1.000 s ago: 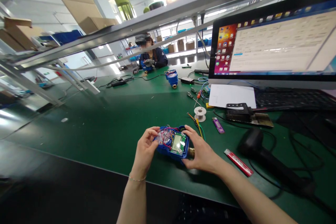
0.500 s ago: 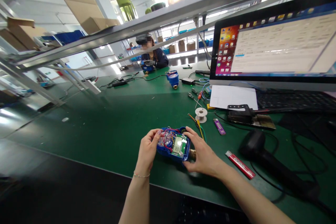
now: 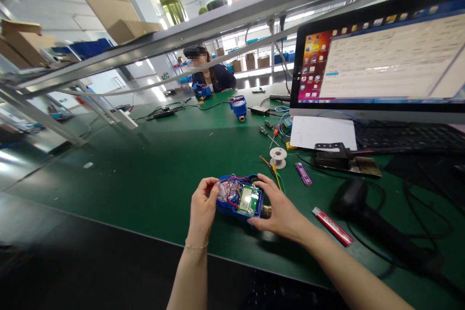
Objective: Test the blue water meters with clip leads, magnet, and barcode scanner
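Observation:
Both my hands hold an opened blue water meter (image 3: 240, 199) just above the green table (image 3: 152, 174), near its front edge. Inside it show a green circuit board with a small screen, red and blue wires and a round dial. My left hand (image 3: 202, 213) grips the meter's left end, fingers curled over the dial side. My right hand (image 3: 278, 210) clasps the right end by the brass fitting, with the fingers over the top edge.
A solder spool (image 3: 278, 156), a purple lighter (image 3: 302, 173), a red lighter (image 3: 332, 226), a black handheld scanner (image 3: 366, 218), loose wires, paper, keyboard and monitor (image 3: 381, 53) lie to the right. Another blue meter (image 3: 238, 106) stands farther back. A person works at the table's far end.
The meter and both hands have stayed almost in place, shifting slightly right. My left fingers have curled a bit more over the dial side. The far person has lowered their hands.

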Motion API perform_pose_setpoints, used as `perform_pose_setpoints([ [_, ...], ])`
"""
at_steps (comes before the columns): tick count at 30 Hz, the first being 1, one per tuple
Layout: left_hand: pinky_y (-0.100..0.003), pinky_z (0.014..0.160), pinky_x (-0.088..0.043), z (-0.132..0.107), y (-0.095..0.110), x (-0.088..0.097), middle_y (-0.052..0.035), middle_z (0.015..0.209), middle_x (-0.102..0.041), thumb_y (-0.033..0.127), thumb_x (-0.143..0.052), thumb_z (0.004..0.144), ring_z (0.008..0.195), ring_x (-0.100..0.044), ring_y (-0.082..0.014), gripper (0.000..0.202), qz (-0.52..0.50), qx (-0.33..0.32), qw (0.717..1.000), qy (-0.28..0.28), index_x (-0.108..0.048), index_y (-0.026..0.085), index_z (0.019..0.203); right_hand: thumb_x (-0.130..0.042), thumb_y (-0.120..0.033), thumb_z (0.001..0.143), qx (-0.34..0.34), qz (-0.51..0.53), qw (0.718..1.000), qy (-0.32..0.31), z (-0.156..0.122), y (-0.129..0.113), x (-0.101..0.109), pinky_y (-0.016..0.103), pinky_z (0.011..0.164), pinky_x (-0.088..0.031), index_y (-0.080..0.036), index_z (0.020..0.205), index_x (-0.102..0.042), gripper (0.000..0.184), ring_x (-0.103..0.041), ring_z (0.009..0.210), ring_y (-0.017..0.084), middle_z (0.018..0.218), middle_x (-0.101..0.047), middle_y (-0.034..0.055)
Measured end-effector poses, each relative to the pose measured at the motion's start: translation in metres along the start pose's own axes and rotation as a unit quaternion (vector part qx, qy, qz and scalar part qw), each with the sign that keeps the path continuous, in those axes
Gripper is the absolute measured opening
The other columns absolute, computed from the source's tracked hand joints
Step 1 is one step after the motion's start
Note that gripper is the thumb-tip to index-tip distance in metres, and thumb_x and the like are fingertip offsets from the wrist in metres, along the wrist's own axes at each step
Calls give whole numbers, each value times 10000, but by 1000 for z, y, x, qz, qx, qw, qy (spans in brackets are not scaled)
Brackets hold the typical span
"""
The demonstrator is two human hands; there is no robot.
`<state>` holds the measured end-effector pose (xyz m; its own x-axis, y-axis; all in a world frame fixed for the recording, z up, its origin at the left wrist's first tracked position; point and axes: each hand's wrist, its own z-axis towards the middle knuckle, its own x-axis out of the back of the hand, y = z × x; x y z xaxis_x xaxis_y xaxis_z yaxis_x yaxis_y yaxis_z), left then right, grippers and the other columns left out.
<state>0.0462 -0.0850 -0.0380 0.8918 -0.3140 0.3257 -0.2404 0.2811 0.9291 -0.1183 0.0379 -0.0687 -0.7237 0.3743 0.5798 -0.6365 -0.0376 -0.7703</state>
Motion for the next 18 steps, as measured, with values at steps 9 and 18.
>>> perform_pose_setpoints([
  [9,-312,841,-403,-44,7,-12,-11,968,-511,133,-567,779,942,-477,-154,158,132,-287,948,28,-577,247,888,-698,-385,574,1,-16,1000,-8,4,-2,11,408,1029,-355,-123,1212,-449,733,-387,1246,246,1370,-350,162],
  [18,-362,910,-370,-56,-33,-14,-44,1047,-508,162,-574,786,1024,-464,-184,162,144,-267,951,59,-563,223,936,-440,-247,813,-215,-196,956,31,-8,35,69,333,798,-471,-182,901,-639,228,-623,844,189,911,-664,68],
])
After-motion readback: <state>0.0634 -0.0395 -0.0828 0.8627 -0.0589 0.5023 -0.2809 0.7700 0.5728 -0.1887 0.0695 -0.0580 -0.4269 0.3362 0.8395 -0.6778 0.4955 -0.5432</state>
